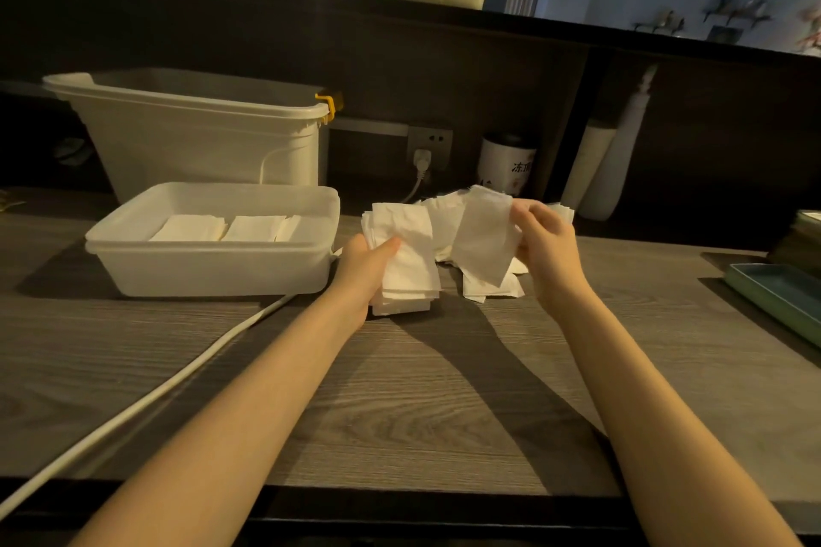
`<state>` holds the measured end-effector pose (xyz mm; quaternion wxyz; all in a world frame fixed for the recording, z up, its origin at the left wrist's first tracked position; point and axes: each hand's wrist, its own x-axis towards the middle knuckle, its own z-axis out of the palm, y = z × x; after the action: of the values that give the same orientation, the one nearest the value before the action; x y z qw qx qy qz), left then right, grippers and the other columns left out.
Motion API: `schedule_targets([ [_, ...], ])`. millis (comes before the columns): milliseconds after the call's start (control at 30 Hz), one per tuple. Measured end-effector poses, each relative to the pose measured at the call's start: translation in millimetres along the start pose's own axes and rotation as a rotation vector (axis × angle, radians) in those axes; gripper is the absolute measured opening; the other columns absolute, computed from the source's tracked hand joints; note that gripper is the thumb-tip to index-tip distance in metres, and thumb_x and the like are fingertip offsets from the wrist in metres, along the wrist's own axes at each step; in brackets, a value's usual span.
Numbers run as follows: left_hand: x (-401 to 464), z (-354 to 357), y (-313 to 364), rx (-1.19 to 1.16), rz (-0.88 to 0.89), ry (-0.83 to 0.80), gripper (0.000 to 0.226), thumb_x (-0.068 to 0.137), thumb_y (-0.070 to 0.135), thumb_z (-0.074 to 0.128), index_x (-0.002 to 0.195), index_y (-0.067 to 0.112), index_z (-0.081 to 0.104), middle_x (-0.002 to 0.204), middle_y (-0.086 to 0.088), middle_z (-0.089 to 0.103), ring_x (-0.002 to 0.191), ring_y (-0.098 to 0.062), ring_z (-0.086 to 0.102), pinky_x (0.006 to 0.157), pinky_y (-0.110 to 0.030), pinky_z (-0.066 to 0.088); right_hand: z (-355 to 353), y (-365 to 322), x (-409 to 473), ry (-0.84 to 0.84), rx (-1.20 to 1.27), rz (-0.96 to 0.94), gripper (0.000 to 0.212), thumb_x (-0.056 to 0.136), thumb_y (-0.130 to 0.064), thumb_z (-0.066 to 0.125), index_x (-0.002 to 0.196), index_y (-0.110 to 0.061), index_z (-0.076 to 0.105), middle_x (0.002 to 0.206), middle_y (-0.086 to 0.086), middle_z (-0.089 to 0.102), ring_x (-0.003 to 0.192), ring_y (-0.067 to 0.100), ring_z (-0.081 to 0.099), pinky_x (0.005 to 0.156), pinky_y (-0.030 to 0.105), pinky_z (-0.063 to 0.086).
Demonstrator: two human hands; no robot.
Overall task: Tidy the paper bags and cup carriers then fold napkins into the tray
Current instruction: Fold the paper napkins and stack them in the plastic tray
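Observation:
My left hand (366, 264) grips a stack of folded white napkins (406, 262), thumb on top, just above the wooden counter. A single white napkin (484, 235) hangs lifted in the fingers of my right hand (544, 242), which pinches it by its right edge. Behind and under both hands lies a loose pile of napkins (444, 213). To the left stands the white plastic tray (213, 266), with folded napkins (226, 228) lying flat in rows inside it.
A tall white bin (200, 133) with a yellow clip stands behind the tray. A white cable (133, 409) runs across the counter from a wall socket (428, 147). A white canister (506, 162), a rolled white item (622, 147) and a green tray (777, 298) sit to the right.

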<state>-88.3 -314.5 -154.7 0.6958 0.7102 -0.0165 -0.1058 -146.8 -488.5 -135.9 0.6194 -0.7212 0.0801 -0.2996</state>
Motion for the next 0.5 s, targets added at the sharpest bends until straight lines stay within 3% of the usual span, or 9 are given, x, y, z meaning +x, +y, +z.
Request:
schedule_targets([
  [100,-0.6,2.1,-0.5,0.02,-0.013,0.003,0.024,0.096,0.025,0.048,0.119,0.019,0.045,0.102,0.0,0.054,0.095,-0.019,0.052,0.082,-0.035,0.045,0.8,-8.1,-1.2,-0.109,0.225,0.164,0.02,0.097,-0.027,0.048,0.102,-0.015,0.063,0.099,0.0,0.062,0.09,0.015,0.059,0.067,0.024,0.051],
  [233,-6.1,4.5,4.5,-0.014,-0.11,-0.012,0.008,0.097,0.027,0.046,0.102,0.022,0.043,0.082,0.002,0.05,0.075,-0.015,0.05,0.07,-0.031,0.045,10.5,-8.4,-6.5,-0.225,0.253,0.285,0.032,0.099,-0.03,0.045,0.123,-0.01,0.055,0.112,0.008,0.061,0.096,0.019,0.063,0.07,0.028,0.055],
  [267,-7.7,4.9,6.0,-0.018,-0.126,-0.03,0.01,0.097,0.028,0.046,0.104,0.022,0.044,0.084,0.001,0.052,0.076,-0.016,0.052,0.07,-0.032,0.046,13.3,-7.7,-8.2,-0.239,0.223,0.292,0.031,0.099,-0.03,0.045,0.121,-0.011,0.055,0.111,0.008,0.062,0.097,0.02,0.063,0.074,0.031,0.056],
  [367,-9.3,7.1,5.7,-0.072,-0.118,-0.121,0.024,0.097,0.027,0.045,0.121,0.022,0.047,0.104,-0.001,0.058,0.1,-0.024,0.057,0.09,-0.041,0.046,21.4,-5.5,-13.5,-0.248,0.112,0.258,0.021,0.098,-0.03,0.046,0.103,-0.016,0.061,0.098,0.005,0.065,0.091,0.02,0.064,0.079,0.036,0.053],
  [500,-13.9,8.8,4.6,-0.149,-0.049,-0.258,0.014,0.1,0.031,0.037,0.108,0.028,0.048,0.095,0.004,0.06,0.089,-0.016,0.059,0.089,-0.039,0.047,28.2,-1.3,-19.2,-0.179,0.002,0.221,0.017,0.099,-0.03,0.045,0.096,-0.022,0.06,0.088,-0.001,0.063,0.08,0.013,0.061,0.068,0.026,0.051],
])
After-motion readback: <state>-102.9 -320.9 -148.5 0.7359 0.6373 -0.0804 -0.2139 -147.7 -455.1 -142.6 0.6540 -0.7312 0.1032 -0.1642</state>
